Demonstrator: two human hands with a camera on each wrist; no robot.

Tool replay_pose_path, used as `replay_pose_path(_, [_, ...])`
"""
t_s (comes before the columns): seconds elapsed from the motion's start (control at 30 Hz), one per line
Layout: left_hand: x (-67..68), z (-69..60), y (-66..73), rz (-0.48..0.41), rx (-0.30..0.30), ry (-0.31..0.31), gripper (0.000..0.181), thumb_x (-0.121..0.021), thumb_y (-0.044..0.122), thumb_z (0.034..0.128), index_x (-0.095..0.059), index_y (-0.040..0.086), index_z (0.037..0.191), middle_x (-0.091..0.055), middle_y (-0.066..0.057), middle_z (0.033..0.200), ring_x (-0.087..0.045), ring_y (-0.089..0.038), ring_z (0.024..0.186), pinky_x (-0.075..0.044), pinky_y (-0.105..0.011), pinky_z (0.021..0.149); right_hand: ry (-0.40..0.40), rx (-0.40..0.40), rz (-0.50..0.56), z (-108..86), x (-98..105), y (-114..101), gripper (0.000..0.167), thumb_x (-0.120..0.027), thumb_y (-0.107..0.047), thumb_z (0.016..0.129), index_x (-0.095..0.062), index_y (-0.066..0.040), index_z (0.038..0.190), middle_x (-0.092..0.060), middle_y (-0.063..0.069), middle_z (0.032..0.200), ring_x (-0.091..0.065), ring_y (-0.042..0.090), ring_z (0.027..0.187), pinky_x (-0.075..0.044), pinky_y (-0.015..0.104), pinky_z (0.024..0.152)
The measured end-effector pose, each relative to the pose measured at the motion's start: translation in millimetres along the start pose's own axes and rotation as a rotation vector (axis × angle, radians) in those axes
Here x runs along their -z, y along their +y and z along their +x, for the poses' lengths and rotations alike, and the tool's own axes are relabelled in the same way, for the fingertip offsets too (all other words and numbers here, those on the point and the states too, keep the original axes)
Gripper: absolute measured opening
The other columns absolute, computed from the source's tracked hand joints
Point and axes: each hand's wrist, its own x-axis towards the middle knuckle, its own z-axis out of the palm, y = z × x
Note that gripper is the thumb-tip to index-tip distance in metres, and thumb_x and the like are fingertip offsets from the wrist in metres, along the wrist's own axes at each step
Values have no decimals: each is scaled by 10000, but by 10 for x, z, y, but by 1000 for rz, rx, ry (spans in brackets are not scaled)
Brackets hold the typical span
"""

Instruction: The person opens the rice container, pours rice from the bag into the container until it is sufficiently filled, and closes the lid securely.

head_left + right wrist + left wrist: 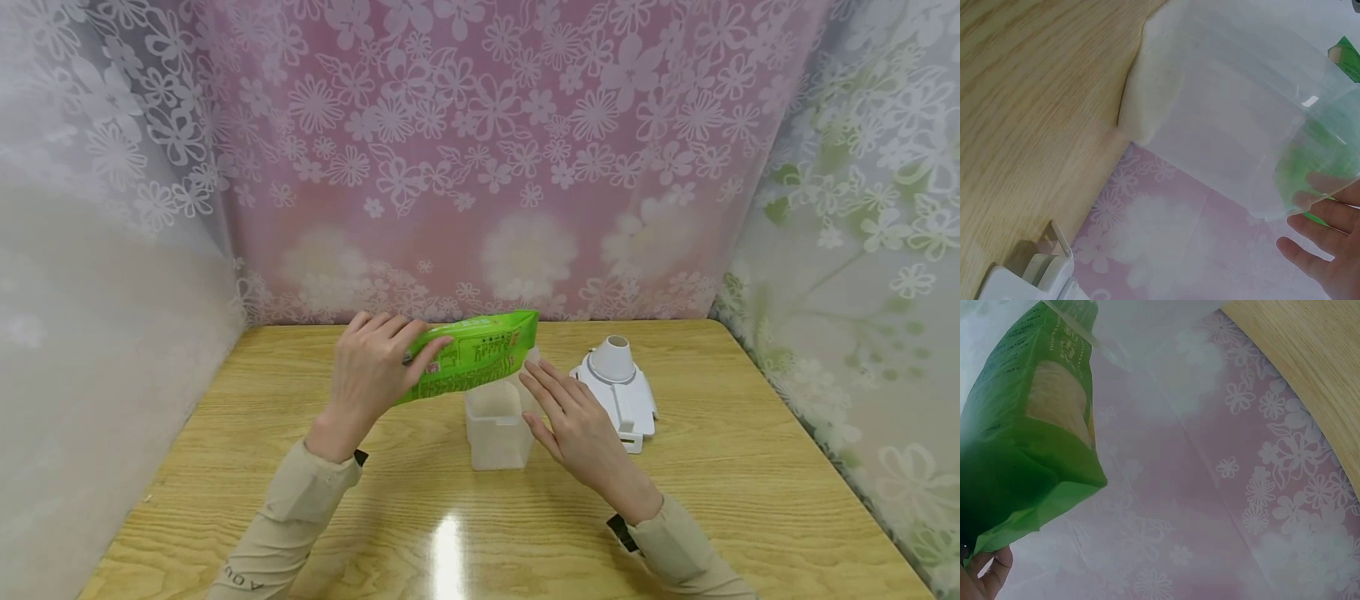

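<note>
Tabletop of yellowish wood is lying beneath both hands. A green bag, its dense printing too small to read, is tilting rightward from the left hand, which is grasping one end. Under its other end, a translucent container is holding something pale, beside the right hand, whose straight fingers are gripping nothing. Right of that hand, a white funnel-topped part is resting. Dark letters are marking the left sleeve.

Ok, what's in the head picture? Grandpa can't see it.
A person's left hand holds a green bag over a see-through box on a wooden table; the right hand is beside the box, near a white cone-topped piece.
</note>
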Motion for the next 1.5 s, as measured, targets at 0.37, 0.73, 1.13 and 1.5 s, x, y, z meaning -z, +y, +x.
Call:
replay_pose_path(0.37, [6, 19, 1, -13, -16, 8, 282, -808, 371, 858, -760, 97, 811, -727, -48, 711, -638, -228, 615, -430, -333, 589, -12, -2, 1, -3, -2, -1, 603, -281, -438, 1117, -585, -1, 1400, -563, 165, 1450, -507, 331, 1364, -474, 509, 1040])
replay_pose_path(0.73, [18, 34, -5, -9, -49, 28, 272, -810, 352, 855, -757, 97, 778, -715, -43, 677, -627, -227, 591, -400, -322, 566, -16, 0, -4, 3, 3, -8, 617, -269, -442, 1117, -596, 7, 1386, -562, 168, 1450, -510, 332, 1361, -472, 509, 1041])
replay_pose_path(1.13, [41, 91, -24, -4, -117, 45, 291, -793, 368, 857, -756, 97, 759, -722, -37, 675, -649, -208, 583, -448, -323, 578, -18, -3, -7, 1, 15, -10, 614, -266, -445, 1117, -581, -3, 1405, -560, 166, 1453, -510, 331, 1362, -472, 509, 1042])
replay_pose_path(1.5, [62, 141, -29, -2, -149, 41, 315, -819, 371, 838, -729, 91, 725, -713, -25, 656, -645, -193, 563, -453, -315, 573, -1, 3, -9, 13, 19, -19, 612, -270, -445, 1116, -586, -5, 1401, -570, 166, 1442, -517, 332, 1354, -479, 514, 1031])
